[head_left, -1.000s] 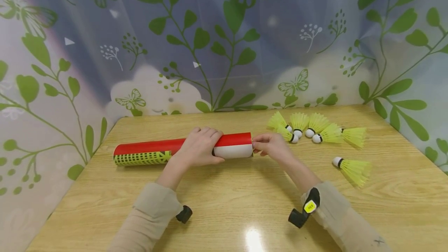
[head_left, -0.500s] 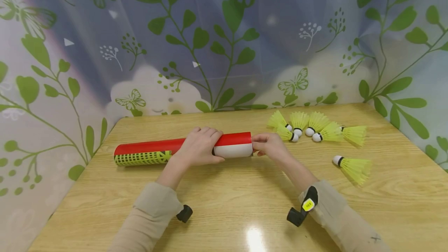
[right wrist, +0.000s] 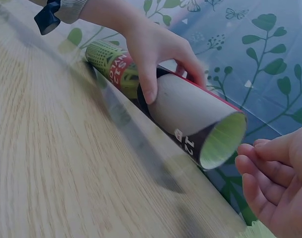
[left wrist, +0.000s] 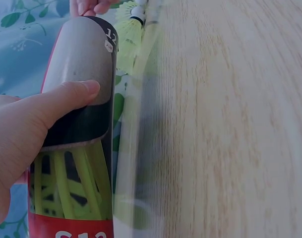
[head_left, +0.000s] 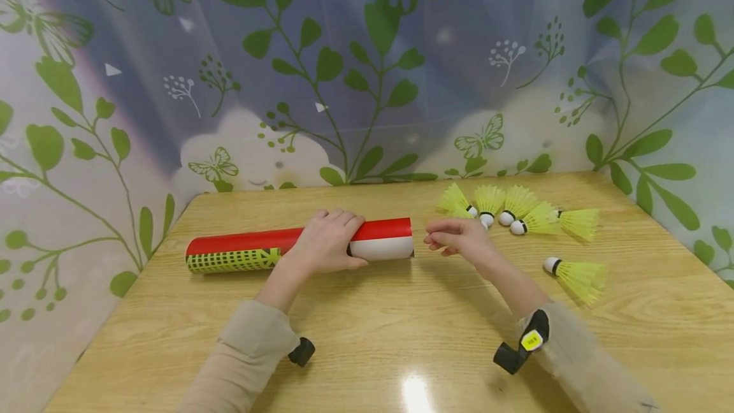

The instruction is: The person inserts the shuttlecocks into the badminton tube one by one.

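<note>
A red, white and black shuttlecock tube (head_left: 381, 248) lies on its side on the wooden table. My left hand (head_left: 324, 239) grips it from above, thumb (left wrist: 79, 94) across its white band. In the right wrist view, the tube's open mouth (right wrist: 223, 141) faces my right hand, and yellow-green shows inside. My right hand (head_left: 461, 244) is just off that mouth, fingers loosely bent and holding nothing. Behind it, partly covered by it, is a group of yellow shuttlecocks (head_left: 538, 219) with white heads.
A single shuttlecock (head_left: 579, 277) lies apart, nearer the front on the right side of the wooden table (head_left: 367, 336). A curtain (head_left: 367, 81) printed with leaves and butterflies hangs right behind the table's back edge.
My right hand has drawn back to the right from the tube's mouth, where its fingertips were at the opening. My left hand and the tube have stayed in place.
</note>
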`<state>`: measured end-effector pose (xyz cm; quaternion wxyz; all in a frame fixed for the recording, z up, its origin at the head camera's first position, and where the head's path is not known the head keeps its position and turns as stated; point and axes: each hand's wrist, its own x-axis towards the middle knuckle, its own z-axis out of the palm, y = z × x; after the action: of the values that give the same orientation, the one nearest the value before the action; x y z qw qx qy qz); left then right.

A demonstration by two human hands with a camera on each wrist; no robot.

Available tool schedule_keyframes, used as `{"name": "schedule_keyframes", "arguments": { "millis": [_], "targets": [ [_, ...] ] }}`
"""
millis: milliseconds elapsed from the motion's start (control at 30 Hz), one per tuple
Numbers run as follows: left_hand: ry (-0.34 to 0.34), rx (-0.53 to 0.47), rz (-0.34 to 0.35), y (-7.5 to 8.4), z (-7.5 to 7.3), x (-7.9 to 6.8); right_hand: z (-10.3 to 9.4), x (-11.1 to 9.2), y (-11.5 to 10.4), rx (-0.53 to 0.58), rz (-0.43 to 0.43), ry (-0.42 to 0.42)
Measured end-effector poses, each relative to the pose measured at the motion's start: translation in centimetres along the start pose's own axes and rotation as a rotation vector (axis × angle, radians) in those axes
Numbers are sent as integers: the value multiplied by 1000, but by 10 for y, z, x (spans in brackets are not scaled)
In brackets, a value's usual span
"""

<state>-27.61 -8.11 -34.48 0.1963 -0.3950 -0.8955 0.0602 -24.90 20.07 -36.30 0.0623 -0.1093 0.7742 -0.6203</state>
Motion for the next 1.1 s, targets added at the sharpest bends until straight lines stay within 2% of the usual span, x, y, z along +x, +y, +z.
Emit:
{"name": "schedule_keyframes", "arguments": {
  "millis": [400,733,1100],
  "targets": [
    [-17,-6,2,0,0,0,-40,-25,-1,-59,27,53],
    [-22,-8,3,1,-3,1,-74,-47,3,-35,35,111],
    [-11,-16,7,1,-3,1,-119,-85,4,-152,15,197]
  ]
}}
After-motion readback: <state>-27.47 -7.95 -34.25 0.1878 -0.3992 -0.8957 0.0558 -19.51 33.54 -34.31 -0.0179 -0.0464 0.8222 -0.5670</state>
